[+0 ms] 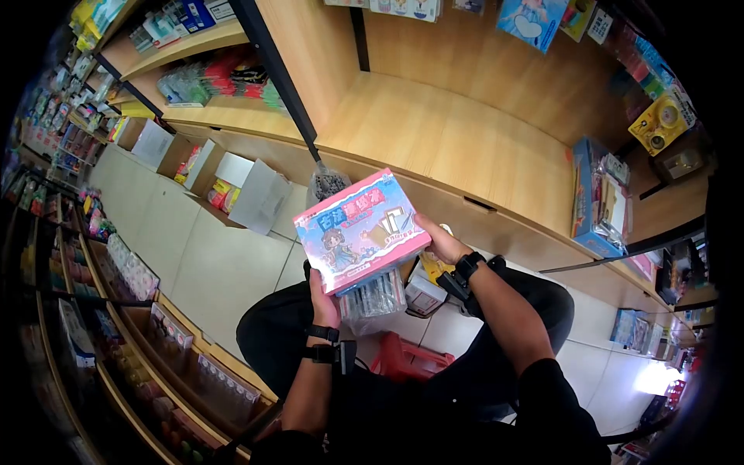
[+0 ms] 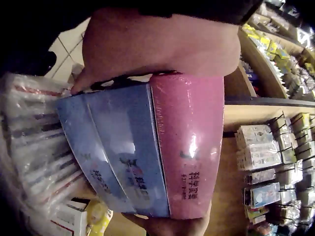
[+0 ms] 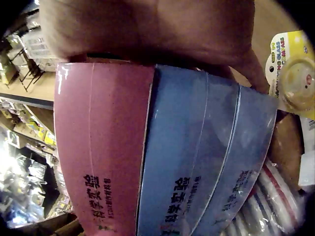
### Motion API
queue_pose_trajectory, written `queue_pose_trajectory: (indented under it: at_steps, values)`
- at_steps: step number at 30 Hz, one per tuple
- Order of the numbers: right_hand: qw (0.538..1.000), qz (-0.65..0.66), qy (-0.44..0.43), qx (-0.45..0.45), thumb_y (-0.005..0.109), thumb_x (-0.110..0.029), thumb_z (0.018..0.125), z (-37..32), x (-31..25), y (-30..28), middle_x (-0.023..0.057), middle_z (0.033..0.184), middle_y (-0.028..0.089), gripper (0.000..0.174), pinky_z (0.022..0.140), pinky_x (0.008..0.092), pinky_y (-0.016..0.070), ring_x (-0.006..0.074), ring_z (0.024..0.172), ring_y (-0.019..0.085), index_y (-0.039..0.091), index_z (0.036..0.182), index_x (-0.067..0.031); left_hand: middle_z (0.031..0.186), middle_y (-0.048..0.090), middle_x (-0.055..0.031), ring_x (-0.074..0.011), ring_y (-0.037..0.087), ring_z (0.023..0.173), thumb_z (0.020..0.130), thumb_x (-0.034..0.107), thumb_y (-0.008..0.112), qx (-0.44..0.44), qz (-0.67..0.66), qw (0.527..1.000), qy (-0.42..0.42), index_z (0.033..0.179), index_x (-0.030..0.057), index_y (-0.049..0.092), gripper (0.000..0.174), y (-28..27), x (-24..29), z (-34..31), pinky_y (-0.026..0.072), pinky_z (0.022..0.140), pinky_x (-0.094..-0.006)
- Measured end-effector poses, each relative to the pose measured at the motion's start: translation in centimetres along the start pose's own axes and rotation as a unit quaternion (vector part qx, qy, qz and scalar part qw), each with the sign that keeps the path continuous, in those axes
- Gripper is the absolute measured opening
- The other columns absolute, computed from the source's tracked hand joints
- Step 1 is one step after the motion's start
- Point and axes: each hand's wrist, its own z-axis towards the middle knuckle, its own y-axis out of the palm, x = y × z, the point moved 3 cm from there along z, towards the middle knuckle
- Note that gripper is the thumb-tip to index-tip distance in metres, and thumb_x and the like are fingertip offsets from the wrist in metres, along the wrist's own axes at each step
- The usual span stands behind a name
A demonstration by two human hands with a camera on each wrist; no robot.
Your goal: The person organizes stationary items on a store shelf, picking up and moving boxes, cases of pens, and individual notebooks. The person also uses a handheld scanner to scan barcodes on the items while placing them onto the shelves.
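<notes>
Two hands hold a pink box [image 1: 360, 232] with a cartoon girl on its lid, level above the lap in the head view. The left hand [image 1: 324, 298] grips its left end and the right hand [image 1: 442, 240] its right end. Both wrist views show blue boxes [image 2: 123, 147] stacked against the pink box [image 2: 189, 147], held along with it. In the right wrist view the right hand [image 3: 152, 29] lies along the ends of the pink box [image 3: 103, 142] and blue boxes [image 3: 187, 132]. Beneath the stack is a clear plastic-wrapped bundle [image 1: 376, 304].
A wooden shelf [image 1: 449, 136] spans the front, with a blue display box [image 1: 593, 198] at its right. Open cartons [image 1: 260, 201] stand on the tiled floor at left. A red stool [image 1: 407, 358] is between the legs, near a yellow-and-white package [image 1: 426, 291].
</notes>
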Motion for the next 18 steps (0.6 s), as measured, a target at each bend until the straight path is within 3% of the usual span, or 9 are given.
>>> queue_pose_trajectory:
  at_steps: [3, 7, 8, 10, 18]
  values:
    - [0.999, 0.04, -0.022, 0.006, 0.04, -0.054, 0.09, -0.1, -0.7, 0.1, 0.0093, 0.134, 0.042, 0.067, 0.103, 0.0328, 0.0281, 0.018, 0.124, 0.037, 0.03, 0.138, -0.0085, 0.128, 0.048, -0.0086, -0.0227, 0.046, 0.116, 0.092, 0.05, 0.032, 0.013, 0.005, 1.0, 0.025, 0.13, 0.0067, 0.038, 0.058, 0.9, 0.3, -0.3, 0.0355, 0.096, -0.0381]
    - [0.995, 0.089, 0.016, 0.03, 0.041, -0.05, 0.091, 0.7, 1.0, -1.1, 0.0073, 0.132, 0.043, 0.063, 0.102, 0.0326, 0.0293, 0.0163, 0.12, 0.04, 0.033, 0.135, -0.0068, 0.132, 0.043, -0.0092, -0.0225, 0.045, 0.117, 0.092, 0.046, 0.036, 0.017, 0.026, 0.999, 0.044, 0.133, 0.0073, 0.034, 0.057, 0.0, -0.5, 1.0, 0.0357, 0.096, -0.0394]
    - [0.995, 0.091, 0.015, 0.031, 0.041, -0.05, 0.091, 0.8, 1.3, -1.5, 0.0073, 0.132, 0.043, 0.063, 0.102, 0.0326, 0.0293, 0.0163, 0.12, 0.04, 0.033, 0.135, -0.0068, 0.132, 0.043, -0.0092, -0.0225, 0.045, 0.117, 0.092, 0.046, 0.036, 0.016, 0.028, 0.999, 0.043, 0.133, 0.0073, 0.034, 0.057, 0.0, -0.6, 1.0, 0.0357, 0.096, -0.0394]
    - [0.993, 0.121, 0.007, 0.006, 0.041, -0.05, 0.091, 1.1, 1.6, -2.0, 0.0064, 0.132, 0.043, 0.062, 0.1, 0.0325, 0.0306, 0.0149, 0.117, 0.042, 0.034, 0.135, -0.0072, 0.137, 0.032, -0.0131, -0.0223, 0.037, 0.123, 0.093, 0.03, 0.043, -0.017, 0.03, 0.997, 0.075, 0.14, 0.0059, 0.018, 0.058, 1.9, 1.0, 0.1, 0.0303, 0.101, -0.0347]
    - [0.998, 0.057, -0.028, 0.023, 0.04, -0.052, 0.09, 1.6, 1.4, -4.5, 0.0065, 0.134, 0.04, 0.066, 0.099, 0.0329, 0.031, 0.0169, 0.12, 0.04, 0.027, 0.139, -0.0092, 0.144, 0.019, -0.0147, -0.0244, 0.025, 0.13, 0.091, 0.026, 0.047, 0.029, 0.089, 0.991, 0.098, 0.143, 0.0112, 0.011, 0.065, 2.9, 2.6, -1.0, 0.0243, 0.104, -0.0362]
